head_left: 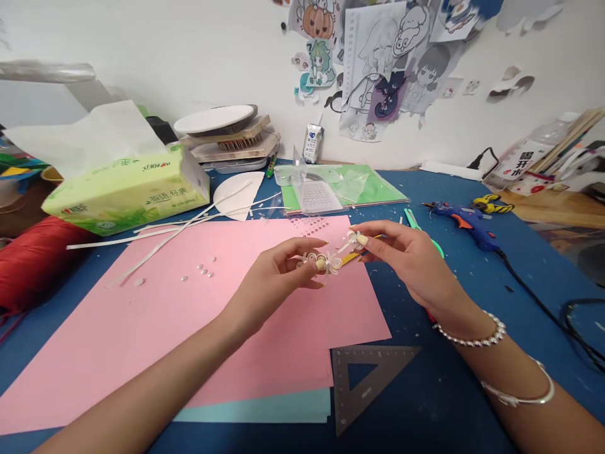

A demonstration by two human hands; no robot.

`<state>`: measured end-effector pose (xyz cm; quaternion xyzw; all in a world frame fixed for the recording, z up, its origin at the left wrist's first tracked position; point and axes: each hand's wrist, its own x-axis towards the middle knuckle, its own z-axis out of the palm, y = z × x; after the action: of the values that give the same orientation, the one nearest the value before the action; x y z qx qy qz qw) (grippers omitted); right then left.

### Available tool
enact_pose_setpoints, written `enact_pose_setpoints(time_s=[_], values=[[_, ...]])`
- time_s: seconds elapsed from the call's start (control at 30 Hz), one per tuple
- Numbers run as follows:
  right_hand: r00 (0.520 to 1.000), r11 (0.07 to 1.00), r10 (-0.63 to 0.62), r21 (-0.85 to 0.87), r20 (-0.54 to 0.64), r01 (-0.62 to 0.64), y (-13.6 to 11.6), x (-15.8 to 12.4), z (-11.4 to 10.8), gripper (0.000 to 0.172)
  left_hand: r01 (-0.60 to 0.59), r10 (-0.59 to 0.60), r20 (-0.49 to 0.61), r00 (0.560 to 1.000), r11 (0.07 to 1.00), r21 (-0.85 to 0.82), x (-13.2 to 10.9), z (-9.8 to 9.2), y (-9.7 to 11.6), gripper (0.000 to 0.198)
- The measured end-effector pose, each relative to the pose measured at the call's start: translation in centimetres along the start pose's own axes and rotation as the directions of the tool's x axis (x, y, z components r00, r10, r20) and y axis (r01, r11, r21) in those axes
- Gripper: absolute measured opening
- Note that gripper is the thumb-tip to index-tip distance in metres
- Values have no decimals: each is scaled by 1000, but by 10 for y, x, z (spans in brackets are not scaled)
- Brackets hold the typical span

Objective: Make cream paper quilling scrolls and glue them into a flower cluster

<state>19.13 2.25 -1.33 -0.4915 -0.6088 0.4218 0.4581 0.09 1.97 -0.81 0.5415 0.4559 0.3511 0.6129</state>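
Observation:
Above the pink paper [265, 340], my left hand [278, 271] pinches a white curled-paper ornament [333, 263] made of small spirals. My right hand [411, 261] grips a small white paper flower [353, 240] between thumb and fingers. The flower is close to the ornament's upper right; whether the two touch I cannot tell. A yellow strip shows behind them, partly covered by my fingers. Several loose pearl beads [204, 271] lie on the pink paper, left of my left hand. Long white paper strips [174, 233] cross the paper's far left part.
A blue glue gun [466, 224] with its black cable and yellow-handled pliers [494, 203] lie at right. A grey set square [347, 403] is in front. Behind stand a tissue box [137, 189], a clear plastic case [319, 195] and a drink carton [312, 144]. Red cord [38, 265] lies far left.

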Motion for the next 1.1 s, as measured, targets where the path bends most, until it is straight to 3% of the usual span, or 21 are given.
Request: enact_pose_setpoints(time_s=[0.33, 0.7, 1.1], values=[[999, 1000, 24, -5, 48, -24, -3, -5, 8, 20, -32, 24, 58, 998, 988, 153, 3, -1, -5, 31], [997, 999, 12, -33, 77, -9, -4, -8, 8, 18, -37, 35, 14, 999, 979, 201, 0, 1, -1, 30], [987, 994, -2, -103, 160, 18, -8, -8, 12, 16, -90, 76, 78, 994, 977, 195, 1, 1, -9, 29]])
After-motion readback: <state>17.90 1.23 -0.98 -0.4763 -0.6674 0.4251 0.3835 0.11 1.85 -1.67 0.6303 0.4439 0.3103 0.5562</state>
